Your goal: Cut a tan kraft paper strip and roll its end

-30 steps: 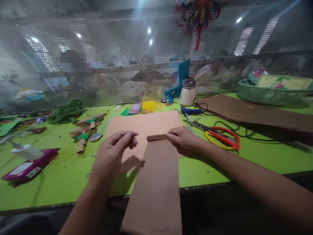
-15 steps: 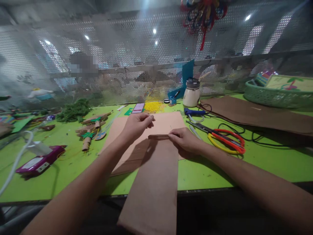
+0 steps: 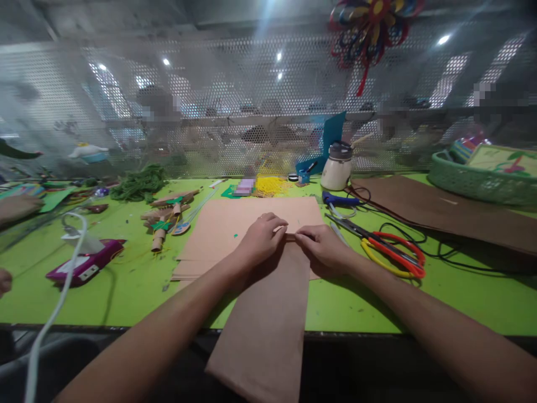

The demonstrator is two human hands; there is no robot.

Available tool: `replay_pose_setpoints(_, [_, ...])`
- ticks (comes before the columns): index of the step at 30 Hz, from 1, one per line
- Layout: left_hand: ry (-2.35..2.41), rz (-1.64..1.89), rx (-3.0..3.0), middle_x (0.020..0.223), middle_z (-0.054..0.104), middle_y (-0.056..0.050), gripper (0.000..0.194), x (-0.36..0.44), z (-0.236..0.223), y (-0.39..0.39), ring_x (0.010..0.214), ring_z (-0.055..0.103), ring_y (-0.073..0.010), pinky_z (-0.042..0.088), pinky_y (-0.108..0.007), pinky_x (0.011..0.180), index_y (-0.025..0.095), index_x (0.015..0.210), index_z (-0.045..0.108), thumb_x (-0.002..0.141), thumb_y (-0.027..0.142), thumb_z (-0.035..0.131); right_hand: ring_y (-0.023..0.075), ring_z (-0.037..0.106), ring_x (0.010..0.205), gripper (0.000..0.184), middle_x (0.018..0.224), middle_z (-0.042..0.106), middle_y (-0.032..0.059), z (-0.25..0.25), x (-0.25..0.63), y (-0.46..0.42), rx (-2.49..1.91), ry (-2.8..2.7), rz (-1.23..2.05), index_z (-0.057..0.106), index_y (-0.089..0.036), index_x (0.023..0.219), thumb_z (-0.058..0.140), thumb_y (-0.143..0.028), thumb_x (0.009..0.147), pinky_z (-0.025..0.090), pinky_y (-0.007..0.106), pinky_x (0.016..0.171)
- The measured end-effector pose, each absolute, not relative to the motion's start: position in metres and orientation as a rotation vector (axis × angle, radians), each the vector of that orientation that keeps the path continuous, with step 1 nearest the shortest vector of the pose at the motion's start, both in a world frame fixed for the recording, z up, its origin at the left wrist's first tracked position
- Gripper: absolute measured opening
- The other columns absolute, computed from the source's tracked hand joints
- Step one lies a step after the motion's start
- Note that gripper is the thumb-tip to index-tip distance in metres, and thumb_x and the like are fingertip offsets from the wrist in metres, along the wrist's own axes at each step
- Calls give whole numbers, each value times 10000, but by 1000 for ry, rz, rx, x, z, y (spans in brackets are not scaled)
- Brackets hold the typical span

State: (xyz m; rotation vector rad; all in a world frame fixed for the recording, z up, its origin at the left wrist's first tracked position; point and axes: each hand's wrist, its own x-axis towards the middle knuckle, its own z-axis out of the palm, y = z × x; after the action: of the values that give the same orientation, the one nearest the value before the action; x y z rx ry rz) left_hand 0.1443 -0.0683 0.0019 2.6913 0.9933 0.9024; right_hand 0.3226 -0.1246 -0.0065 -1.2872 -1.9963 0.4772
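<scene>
A long strip of brown paper (image 3: 268, 319) runs from the stacked tan sheets over the table's front edge, its near end hanging below. Its far end is folded or rolled into a narrow band. My left hand (image 3: 264, 238) pinches the left part of that band, fingers closed. On the right end, my right hand (image 3: 323, 246) grips the same band between thumb and fingers. Both hands rest over the tan paper sheets (image 3: 222, 224). Part of the band is hidden behind the fingers.
Right of my hands lie scissors (image 3: 392, 252) with red and yellow handles and a blue glue gun (image 3: 339, 199). A white jar (image 3: 335, 168) stands behind. To the left are a purple power strip (image 3: 90, 263) and cardboard crafts (image 3: 159, 232). Another person's hand (image 3: 19, 209) shows far left.
My left hand has come down from above the sheets and taken hold of the strip's folded end. My right hand keeps its hold there. The view has shifted slightly left.
</scene>
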Motion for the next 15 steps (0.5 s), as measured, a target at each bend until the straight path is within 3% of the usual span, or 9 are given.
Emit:
replay_pose_setpoints(6, [848, 655, 2766, 889, 605, -65, 286, 141, 7, -81, 846, 548, -167, 426, -278, 770, 172, 970, 642, 907, 268, 380, 127, 517, 630, 265, 685, 629, 32, -2, 322, -128, -1289, -1995, 485, 635, -129, 734, 428, -231, 863, 354, 230, 591])
replay_pose_setpoints(15, [830, 579, 2728, 893, 620, -62, 230, 138, 8, -84, 807, 552, -153, 416, -240, 718, 138, 952, 633, 876, 248, 447, 131, 527, 642, 249, 684, 626, 21, -2, 322, -131, -1239, -2051, 525, 629, -141, 743, 436, -242, 865, 363, 231, 597])
